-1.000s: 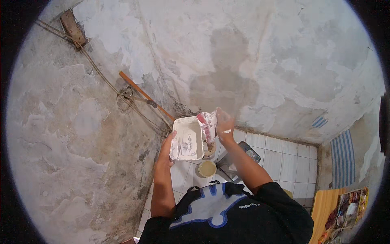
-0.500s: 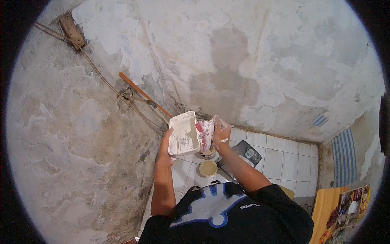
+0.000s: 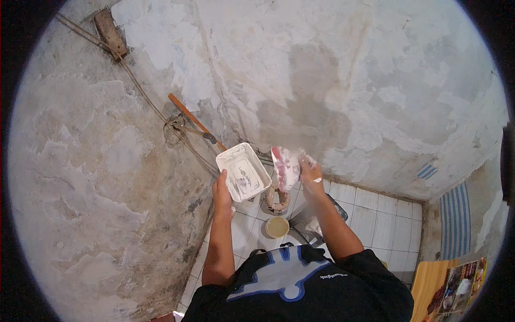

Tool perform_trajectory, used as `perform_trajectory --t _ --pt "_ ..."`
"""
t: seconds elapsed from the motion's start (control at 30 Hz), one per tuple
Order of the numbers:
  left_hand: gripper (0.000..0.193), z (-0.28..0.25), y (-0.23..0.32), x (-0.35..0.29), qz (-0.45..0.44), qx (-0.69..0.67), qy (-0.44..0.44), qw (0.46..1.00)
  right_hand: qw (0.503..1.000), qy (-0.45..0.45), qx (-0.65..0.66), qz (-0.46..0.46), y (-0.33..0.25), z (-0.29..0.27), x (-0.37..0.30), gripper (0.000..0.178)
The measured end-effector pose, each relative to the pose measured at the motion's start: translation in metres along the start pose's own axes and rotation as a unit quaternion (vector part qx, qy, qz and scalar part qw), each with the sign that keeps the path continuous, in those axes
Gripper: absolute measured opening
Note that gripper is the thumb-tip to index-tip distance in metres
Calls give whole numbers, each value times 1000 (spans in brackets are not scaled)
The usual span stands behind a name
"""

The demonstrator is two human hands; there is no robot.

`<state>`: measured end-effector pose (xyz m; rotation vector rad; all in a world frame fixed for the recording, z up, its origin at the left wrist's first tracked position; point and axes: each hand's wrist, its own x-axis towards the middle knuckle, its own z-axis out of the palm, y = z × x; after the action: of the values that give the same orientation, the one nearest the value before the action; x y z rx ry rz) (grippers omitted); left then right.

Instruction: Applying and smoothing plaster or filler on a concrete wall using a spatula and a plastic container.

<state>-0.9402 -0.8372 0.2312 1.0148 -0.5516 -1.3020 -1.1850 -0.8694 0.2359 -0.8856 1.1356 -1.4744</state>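
My left hand grips the side of a white rectangular plastic tub, fingers beneath and thumb at the rim. White paste with grey marks smears the tub's inside. My right hand, with white paste on its skin, is closed round a scraper with a red part, heavily coated in white paste. The scraper is held just right of the tub, apart from it. Its handle is mostly hidden in my fingers, and some motion blur softens that hand.
Below my hands, a round bucket of cloudy liquid and a crusted container stand on white tiles. Patchy plastered walls meet in the corner ahead. An orange stick and a rope are at the left. A wooden table stands right.
My right hand has drawn the scraper rightward, away from the tub. The tub has turned in my left hand, showing more of its bottom. The whole view has shifted slightly.
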Motion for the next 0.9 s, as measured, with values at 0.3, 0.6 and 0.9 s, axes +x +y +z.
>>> perform_trajectory --t 0.3,0.6,0.9 --pt "35 8 0 -5 7 79 37 996 885 -118 -337 -300 -69 23 -26 20" --pt "35 -7 2 3 -15 52 82 995 675 -257 -510 -467 -24 20 -49 35" --pt "32 -24 -13 10 9 24 95 995 778 -251 -437 -376 -37 -5 -52 27"
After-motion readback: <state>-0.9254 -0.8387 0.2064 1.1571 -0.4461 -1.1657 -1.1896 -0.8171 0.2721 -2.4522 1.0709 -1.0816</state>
